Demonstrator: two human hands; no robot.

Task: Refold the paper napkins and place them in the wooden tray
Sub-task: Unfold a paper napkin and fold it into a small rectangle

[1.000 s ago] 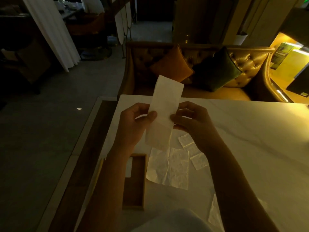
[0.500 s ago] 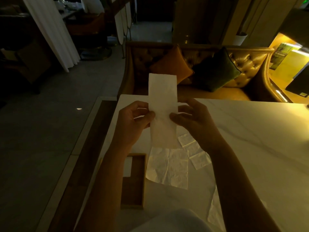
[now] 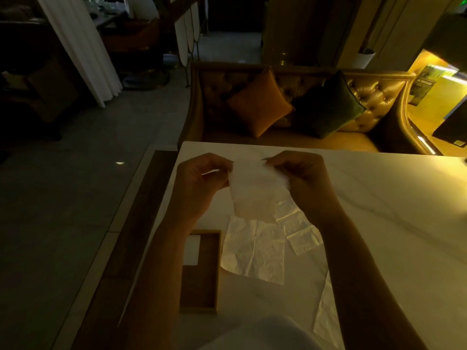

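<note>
Both forearms were bare from the bottom edge of the view up to the wrists — no sleeve, cuff, watch or band showed on either. The left hand and the right hand wore no gloves, and any rings were too dim to make out. Low in the frame a pale, rounded piece of light-coloured clothing showed — its cut was unclear.

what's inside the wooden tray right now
The wooden tray holds one white folded napkin at its far end; the rest of its visible floor is bare wood. The left forearm covers the tray's left side, so anything there is hidden.
</note>
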